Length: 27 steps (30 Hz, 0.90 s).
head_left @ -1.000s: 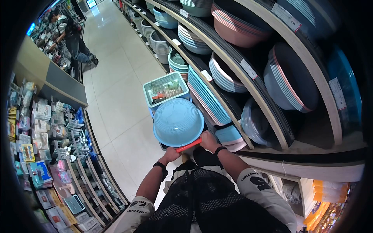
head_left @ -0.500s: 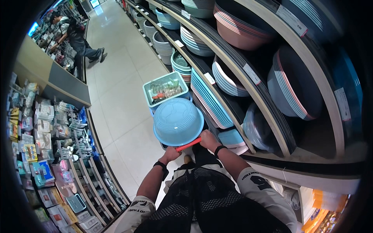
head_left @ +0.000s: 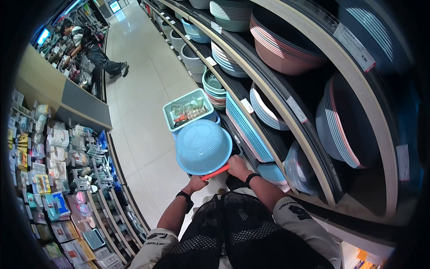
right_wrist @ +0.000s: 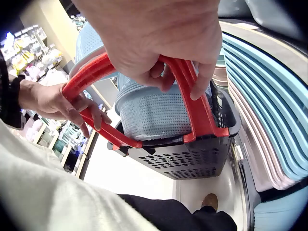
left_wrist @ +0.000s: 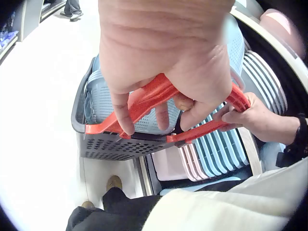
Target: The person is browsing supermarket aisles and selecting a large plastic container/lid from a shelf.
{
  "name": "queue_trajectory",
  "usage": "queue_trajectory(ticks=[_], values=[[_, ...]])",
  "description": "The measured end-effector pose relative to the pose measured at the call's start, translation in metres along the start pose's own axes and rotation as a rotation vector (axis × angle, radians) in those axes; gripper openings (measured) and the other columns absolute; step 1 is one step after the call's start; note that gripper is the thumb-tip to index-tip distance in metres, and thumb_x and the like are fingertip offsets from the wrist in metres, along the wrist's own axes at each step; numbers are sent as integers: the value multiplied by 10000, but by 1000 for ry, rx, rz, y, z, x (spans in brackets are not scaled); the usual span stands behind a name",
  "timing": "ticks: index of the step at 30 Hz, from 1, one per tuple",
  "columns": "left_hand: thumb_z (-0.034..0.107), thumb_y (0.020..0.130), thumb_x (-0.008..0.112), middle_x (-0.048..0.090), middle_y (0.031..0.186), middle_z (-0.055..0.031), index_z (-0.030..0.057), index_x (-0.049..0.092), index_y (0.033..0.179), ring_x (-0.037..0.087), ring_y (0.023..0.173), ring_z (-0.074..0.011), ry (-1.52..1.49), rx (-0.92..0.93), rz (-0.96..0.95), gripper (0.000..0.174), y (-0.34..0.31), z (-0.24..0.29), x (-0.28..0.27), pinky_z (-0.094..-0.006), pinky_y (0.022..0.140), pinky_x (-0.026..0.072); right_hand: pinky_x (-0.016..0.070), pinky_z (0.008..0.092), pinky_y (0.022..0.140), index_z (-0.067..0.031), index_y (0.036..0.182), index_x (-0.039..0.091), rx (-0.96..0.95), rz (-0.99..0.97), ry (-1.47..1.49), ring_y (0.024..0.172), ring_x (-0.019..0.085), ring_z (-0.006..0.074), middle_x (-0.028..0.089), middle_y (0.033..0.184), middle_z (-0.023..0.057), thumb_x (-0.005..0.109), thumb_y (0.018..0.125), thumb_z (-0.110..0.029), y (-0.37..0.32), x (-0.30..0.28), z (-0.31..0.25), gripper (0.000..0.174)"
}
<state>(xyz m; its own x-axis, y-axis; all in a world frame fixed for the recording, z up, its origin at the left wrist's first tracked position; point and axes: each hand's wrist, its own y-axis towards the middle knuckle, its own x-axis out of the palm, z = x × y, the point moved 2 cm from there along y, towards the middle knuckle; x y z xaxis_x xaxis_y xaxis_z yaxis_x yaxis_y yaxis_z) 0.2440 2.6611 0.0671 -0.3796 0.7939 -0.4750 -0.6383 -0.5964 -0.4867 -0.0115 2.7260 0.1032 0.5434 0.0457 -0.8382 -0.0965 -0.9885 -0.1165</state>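
Note:
In the head view, both hands hold the red handles (head_left: pixel 216 172) of a shopping basket in front of the body. My left hand (head_left: pixel 196 184) grips at the left end and my right hand (head_left: pixel 239 167) at the right. The left wrist view shows the dark grey basket (left_wrist: pixel 120 148) with holes in its wall. Light blue perforated baskets (right_wrist: pixel 154 113) sit inside it. Over the top lies an upturned blue basin (head_left: pixel 204 147). Just beyond is a mint-green rectangular basket (head_left: pixel 168 118) with plastic-wrapped items (head_left: pixel 188 112) in it.
Shelves of stacked pink basins (head_left: pixel 286 49), grey tubs (head_left: pixel 192 62) and blue trays (head_left: pixel 248 127) line the right side close by. Packaged goods (head_left: pixel 58 154) fill the left shelves. A tiled floor (head_left: pixel 139 89) runs ahead, and another person (head_left: pixel 94 51) leans at the left shelving.
The shelves on both sides have slid down in the head view as the body moves forward along the aisle. Both hands keep their grip, and the basket stays in front of the body.

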Motion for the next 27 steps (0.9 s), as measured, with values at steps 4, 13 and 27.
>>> queue_trajectory(ticks=[4, 13, 27], values=[[193, 757, 772, 727, 1068, -182, 51, 716, 1117, 668, 1038, -345, 32, 7, 6, 391, 11, 5, -17, -416, 934, 523, 533, 474, 888, -10, 814, 731, 1, -17, 22, 990, 639, 368, 706, 922, 173, 635, 753, -55, 25, 2, 3, 123], [197, 774, 797, 730, 1104, -190, 49, 713, 1167, 681, 1046, -336, 20, -110, 31, 428, 30, 11, -51, -397, 939, 534, 532, 465, 920, -13, 867, 758, 41, -60, 75, 1029, 644, 374, 707, 959, 202, 629, 774, -38, 70, -14, -6, 160], [146, 758, 785, 699, 1183, -178, 41, 690, 1198, 638, 1121, -332, -12, -178, 92, 462, 56, 5, -78, -401, 1014, 491, 549, 481, 947, -10, 947, 753, 116, -233, 48, 1083, 659, 402, 663, 1113, 260, 647, 820, -74, 117, -36, -17, 177]])
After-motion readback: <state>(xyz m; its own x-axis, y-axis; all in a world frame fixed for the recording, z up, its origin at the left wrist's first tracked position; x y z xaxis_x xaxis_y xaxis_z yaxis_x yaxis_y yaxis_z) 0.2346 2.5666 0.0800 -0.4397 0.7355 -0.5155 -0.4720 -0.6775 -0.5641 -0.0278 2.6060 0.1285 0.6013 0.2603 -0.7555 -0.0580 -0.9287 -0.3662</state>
